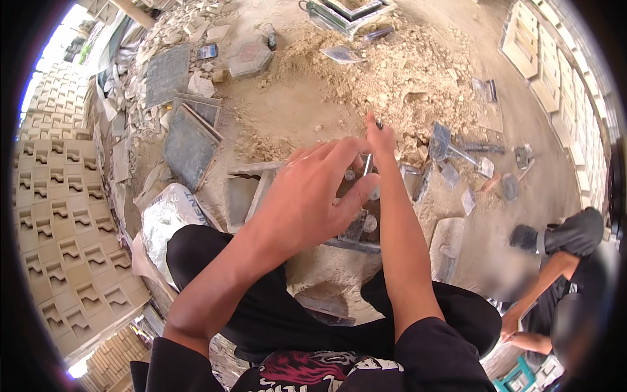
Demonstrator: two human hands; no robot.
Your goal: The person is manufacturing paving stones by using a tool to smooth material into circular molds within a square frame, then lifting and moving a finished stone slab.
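Observation:
My left hand [307,189] is raised over a metal mould-like frame [356,245], its thumb and fingers curved and apart with nothing visible between them. Farther out, my right hand [381,138] is closed around a slim metal rod [368,163]. One end of that rod sticks out above the fist, and its lower part passes beside my left thumb. Round metal knobs [369,224] show on the frame between my forearms. Much of the frame is hidden by my left hand and right arm.
Loose sandy rubble [411,85] spreads ahead, with a trowel blade [343,55] on it. Dark flat plates [191,144] and a cement sack [171,212] lie left. A short-handled shovel-like tool [441,140] lies right. Patterned blocks [72,242] are stacked left; another person [555,281] sits right.

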